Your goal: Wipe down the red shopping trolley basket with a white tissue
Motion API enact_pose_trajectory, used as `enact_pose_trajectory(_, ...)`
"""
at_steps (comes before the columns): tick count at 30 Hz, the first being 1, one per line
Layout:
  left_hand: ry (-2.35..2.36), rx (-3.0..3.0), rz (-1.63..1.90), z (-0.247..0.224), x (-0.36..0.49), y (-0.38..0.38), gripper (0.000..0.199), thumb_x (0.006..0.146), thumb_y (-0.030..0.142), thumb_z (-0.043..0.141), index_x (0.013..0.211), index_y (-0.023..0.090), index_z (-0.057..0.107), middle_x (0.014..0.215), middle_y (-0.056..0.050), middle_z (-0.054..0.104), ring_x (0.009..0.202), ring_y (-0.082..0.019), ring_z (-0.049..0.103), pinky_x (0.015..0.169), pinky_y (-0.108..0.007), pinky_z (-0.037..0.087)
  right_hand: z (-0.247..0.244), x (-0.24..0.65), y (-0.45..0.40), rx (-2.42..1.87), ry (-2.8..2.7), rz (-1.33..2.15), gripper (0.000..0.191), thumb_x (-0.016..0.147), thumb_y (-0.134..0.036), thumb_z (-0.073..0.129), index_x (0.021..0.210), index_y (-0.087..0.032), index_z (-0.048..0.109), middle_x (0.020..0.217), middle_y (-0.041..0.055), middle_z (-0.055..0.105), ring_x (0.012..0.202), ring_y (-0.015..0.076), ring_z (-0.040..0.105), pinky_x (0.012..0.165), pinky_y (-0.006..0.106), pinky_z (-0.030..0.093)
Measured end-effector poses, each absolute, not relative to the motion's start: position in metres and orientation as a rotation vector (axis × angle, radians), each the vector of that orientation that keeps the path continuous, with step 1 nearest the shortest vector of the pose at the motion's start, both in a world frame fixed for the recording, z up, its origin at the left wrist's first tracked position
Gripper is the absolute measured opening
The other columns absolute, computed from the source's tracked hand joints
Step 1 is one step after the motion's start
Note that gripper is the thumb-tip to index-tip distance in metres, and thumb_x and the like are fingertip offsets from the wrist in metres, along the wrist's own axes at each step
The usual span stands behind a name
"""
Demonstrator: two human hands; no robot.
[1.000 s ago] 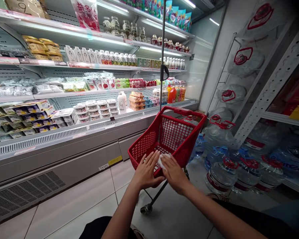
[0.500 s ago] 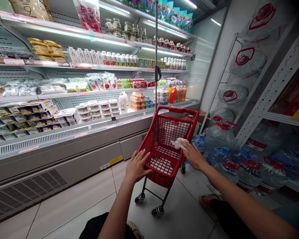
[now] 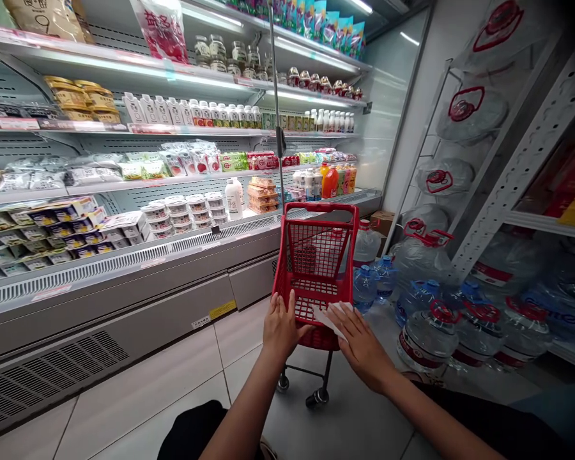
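A small red plastic shopping cart [image 3: 319, 252] with lattice walls and a dark metal frame stands before me on the tiled floor. My left hand [image 3: 282, 327] lies on the left front corner of its rim, fingers stretched out and thumb apart, holding nothing. At the right front corner, my right hand [image 3: 363, 345] presses a white wipe [image 3: 329, 321] flat against the rim. Its fingers lie together over the wipe, whose loose edge pokes out toward the basket. A thin upright pole [image 3: 276, 115] rises from the cart's left side.
Behind the cart runs an open refrigerated case [image 3: 172, 281] stocked with dairy cups, bottles and packets. To the right, large water bottles [image 3: 424, 338] stand on the floor beside a white perforated shelf post [image 3: 512, 160]. A cardboard box [image 3: 384, 222] sits at the back.
The cart has turned to face me more squarely, its pole shifting left. My right hand has brought the wipe from the right side rim down to the front corner. My left hand has moved slightly right.
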State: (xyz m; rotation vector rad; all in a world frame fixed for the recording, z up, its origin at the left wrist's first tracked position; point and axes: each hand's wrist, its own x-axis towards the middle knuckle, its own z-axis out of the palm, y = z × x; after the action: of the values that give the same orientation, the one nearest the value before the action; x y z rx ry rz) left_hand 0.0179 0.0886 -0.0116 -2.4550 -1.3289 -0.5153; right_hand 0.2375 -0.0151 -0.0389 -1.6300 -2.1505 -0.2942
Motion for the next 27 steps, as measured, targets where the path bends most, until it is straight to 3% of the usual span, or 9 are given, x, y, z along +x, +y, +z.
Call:
enact_pose_trajectory(3, -1.284, -2.533, -0.531, -0.012, 0.025, 0.080, 0.088, 0.094, 0.072, 0.051, 0.158, 0.011, 0.041, 0.133, -0.021, 0.070, 0.131, -0.035, 0.062, 0.121, -0.051, 0.035, -0.040, 0.261, -0.008, -1.671, -2.121, -0.295, 0.063, 0.107, -0.028, 0.026, 0.167, -0.036, 0.010, 0.172, -0.0044, 0.022, 0.160, 0.0204, 0.017, 0.129, 0.052, 0.021)
enact_pose_trajectory(5, -1.141, -2.659, -0.530, -0.010, 0.023, 0.080, 0.081, 0.097, 0.070, 0.049, 0.158, 0.016, 0.041, 0.140, -0.017, 0.067, 0.133, -0.031, 0.061, 0.122, -0.047, 0.036, -0.044, 0.280, 0.002, -1.721, -2.081, -0.298, 0.061, 0.107, -0.029, 0.024, 0.167, -0.034, 0.010, 0.172, -0.0033, 0.026, 0.159, 0.0195, 0.019, 0.130, 0.052, 0.020)
enact_pose_trajectory(10, -0.895, -2.714, -0.544, -0.004, 0.009, 0.087, 0.067, 0.103, 0.056, 0.049, 0.162, 0.029, 0.032, 0.170, -0.005, 0.030, 0.156, -0.026, 0.030, 0.128, -0.047, 0.025, -0.055, 0.305, 0.033, -1.910, -1.874, -0.319, 0.059, 0.107, -0.032, 0.021, 0.165, -0.027, 0.026, 0.165, 0.0036, 0.042, 0.155, 0.0209, 0.031, 0.128, 0.054, 0.023)
enact_pose_trajectory(14, -0.877, -2.679, -0.538, -0.007, 0.017, 0.087, 0.077, 0.102, 0.043, 0.054, 0.167, 0.032, 0.014, 0.174, -0.001, 0.014, 0.160, -0.025, 0.017, 0.130, -0.045, 0.019, -0.060, 0.268, 0.048, -1.834, -1.881, -0.359, 0.057, 0.105, -0.029, 0.026, 0.160, -0.024, 0.039, 0.160, 0.0072, 0.048, 0.152, 0.0249, 0.038, 0.126, 0.055, 0.027)
enact_pose_trajectory(20, -0.836, -2.708, -0.536, -0.008, 0.026, 0.092, 0.086, 0.099, 0.030, 0.049, 0.168, 0.023, -0.001, 0.174, -0.003, 0.013, 0.161, -0.021, 0.013, 0.132, -0.045, 0.004, -0.060, 0.200, 0.042, -1.588, -1.954, -0.357, 0.057, 0.104, -0.027, 0.033, 0.158, -0.014, 0.041, 0.147, 0.0151, 0.060, 0.142, 0.0277, 0.049, 0.123, 0.053, 0.034)
enact_pose_trajectory(27, -1.012, -2.648, -0.553, 0.001, 0.016, 0.119, 0.091, 0.091, 0.025, 0.061, 0.167, 0.032, 0.012, 0.175, -0.002, 0.013, 0.161, -0.026, 0.015, 0.131, -0.053, 0.011, -0.054, 0.229, 0.017, -1.518, -2.083, -0.288, 0.057, 0.103, -0.025, 0.034, 0.159, -0.018, 0.039, 0.151, 0.0094, 0.057, 0.145, 0.0236, 0.046, 0.129, 0.051, 0.028)
